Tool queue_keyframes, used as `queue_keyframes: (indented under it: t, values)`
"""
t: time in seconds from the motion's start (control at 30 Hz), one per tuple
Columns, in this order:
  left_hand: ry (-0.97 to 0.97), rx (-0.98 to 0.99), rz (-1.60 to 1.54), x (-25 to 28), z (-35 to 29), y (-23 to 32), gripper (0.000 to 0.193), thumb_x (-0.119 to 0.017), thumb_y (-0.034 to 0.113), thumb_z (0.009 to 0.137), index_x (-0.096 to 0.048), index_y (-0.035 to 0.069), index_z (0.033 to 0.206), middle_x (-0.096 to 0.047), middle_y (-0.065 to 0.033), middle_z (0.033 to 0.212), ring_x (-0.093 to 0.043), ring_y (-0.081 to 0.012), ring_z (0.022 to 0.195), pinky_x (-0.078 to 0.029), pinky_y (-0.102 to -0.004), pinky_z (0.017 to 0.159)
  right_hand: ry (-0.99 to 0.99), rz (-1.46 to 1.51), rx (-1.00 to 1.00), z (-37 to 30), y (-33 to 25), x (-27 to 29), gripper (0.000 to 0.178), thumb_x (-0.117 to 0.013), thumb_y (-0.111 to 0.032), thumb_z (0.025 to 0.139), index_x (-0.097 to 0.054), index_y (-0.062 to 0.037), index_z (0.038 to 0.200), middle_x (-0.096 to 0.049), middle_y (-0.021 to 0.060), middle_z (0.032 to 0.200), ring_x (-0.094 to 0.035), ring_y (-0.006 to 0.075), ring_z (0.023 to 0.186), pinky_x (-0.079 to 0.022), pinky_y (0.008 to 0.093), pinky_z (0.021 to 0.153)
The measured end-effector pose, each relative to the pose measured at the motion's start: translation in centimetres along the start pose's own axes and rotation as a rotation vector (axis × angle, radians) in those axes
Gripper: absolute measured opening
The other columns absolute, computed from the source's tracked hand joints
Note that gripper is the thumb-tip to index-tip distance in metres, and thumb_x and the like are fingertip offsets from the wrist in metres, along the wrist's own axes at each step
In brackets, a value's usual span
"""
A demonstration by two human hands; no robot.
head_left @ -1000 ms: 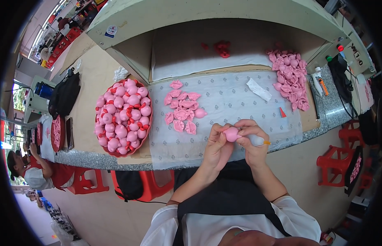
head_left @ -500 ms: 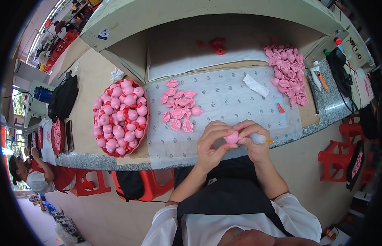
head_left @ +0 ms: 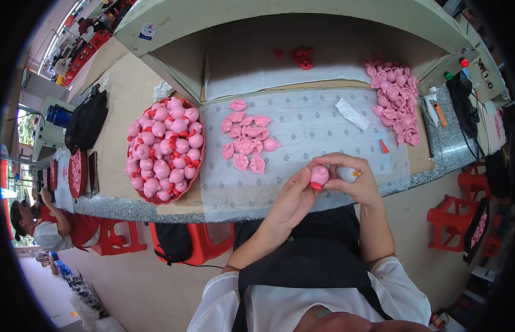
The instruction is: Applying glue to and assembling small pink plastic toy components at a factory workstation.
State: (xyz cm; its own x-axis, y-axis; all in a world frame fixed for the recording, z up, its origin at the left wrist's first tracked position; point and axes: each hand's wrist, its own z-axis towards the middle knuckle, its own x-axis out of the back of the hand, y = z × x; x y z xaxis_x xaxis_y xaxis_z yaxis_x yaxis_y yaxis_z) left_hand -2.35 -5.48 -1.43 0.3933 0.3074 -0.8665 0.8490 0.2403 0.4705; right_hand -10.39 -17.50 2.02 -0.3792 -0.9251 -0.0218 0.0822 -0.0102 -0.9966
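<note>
Above the table's front edge, a small pink round rubber toy (head_left: pixel 319 175) with a red piece (head_left: pixel 316 186) at its lower end sits between my fingers. My left hand (head_left: pixel 292 198) grips the toy from the left. My right hand (head_left: pixel 358 182) is closed around a small pale squeeze bottle (head_left: pixel 346 174) with an orange tip; its fingertips come up against the toy's right side, and whether they touch it I cannot tell. Flat pink pieces (head_left: pixel 244 146) lie on the white printed sheet (head_left: pixel 318 133) beyond my left hand, beside a rounded pink piece (head_left: pixel 271 144).
At the left stands a red basket (head_left: pixel 197 174) full of pink balls with red parts. More pink pieces (head_left: pixel 391 99) are heaped at the back right. Red bits (head_left: pixel 303 57) lie under the shelf. A crumpled white tissue (head_left: pixel 352 114) and a red cone-shaped cap (head_left: pixel 384 146) rest on the sheet.
The toy has turned, so its red piece now shows at the bottom. The bottle's orange tip, which pointed right, now faces up toward me. My left hand has opened out somewhat.
</note>
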Motion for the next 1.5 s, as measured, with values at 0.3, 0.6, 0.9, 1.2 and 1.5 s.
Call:
queue_keyframes:
  t: [0.3,0.6,0.9,1.2,1.5]
  values:
    - [-0.147,0.058,0.092,0.4,-0.3,-0.5,0.041,-0.041,0.038,0.084,-0.046,0.001,0.101,-0.048,-0.0062,0.095,-0.045,-0.015,0.089,-0.034,-0.0305,0.082,-0.071,0.173,0.025,-0.6,0.7,0.2,0.032,-0.068,-0.006,0.062,-0.058,0.0016,0.091,-0.055,0.004,0.076,-0.048,0.0086,0.063,-0.04,0.0202,0.054]
    - [0.005,0.024,0.081,-0.9,-0.4,-1.0,0.041,-0.039,0.038,0.084,-0.045,0.002,0.104,-0.049,-0.0052,0.092,-0.045,-0.0132,0.083,-0.035,-0.0282,0.076,0.009,0.292,-0.086,-0.9,1.3,0.0,0.042,-0.072,-0.022,0.06,-0.056,0.0043,0.088,-0.056,0.0087,0.076,-0.054,0.0131,0.064,-0.045,0.0216,0.054]
    - [-0.019,0.142,-0.075,0.0,0.1,-1.1,0.042,-0.033,0.043,0.085,-0.042,0.005,0.101,-0.046,-0.0027,0.078,-0.044,-0.0121,0.073,-0.038,-0.0283,0.071,0.09,0.371,-0.259,-0.7,1.1,-0.4,0.034,-0.067,-0.016,0.064,-0.053,0.0044,0.088,-0.056,0.01,0.068,-0.052,0.0118,0.047,-0.042,0.0192,0.039]
    - [0.038,-0.446,0.627,-1.4,-0.3,0.8,0.028,-0.046,0.022,0.083,-0.044,0.002,0.102,-0.046,-0.0096,0.095,-0.047,-0.0163,0.087,-0.038,-0.0297,0.078,0.153,0.626,-0.171,-1.5,1.5,-0.8,0.024,-0.055,-0.014,0.075,-0.052,0.0024,0.092,-0.057,0.011,0.082,-0.048,0.0096,0.053,-0.036,0.0195,0.042]
    - [-0.26,-0.137,0.332,-0.2,-0.3,2.1,0.033,-0.049,0.015,0.078,-0.041,0.004,0.109,-0.037,-0.0192,0.118,-0.042,-0.0259,0.106,-0.039,-0.0356,0.083,-0.045,0.786,-0.289,-1.8,0.9,-2.2,0.029,-0.053,-0.018,0.077,-0.05,0.003,0.096,-0.052,0.007,0.073,-0.048,0.0114,0.054,-0.037,0.0212,0.042]
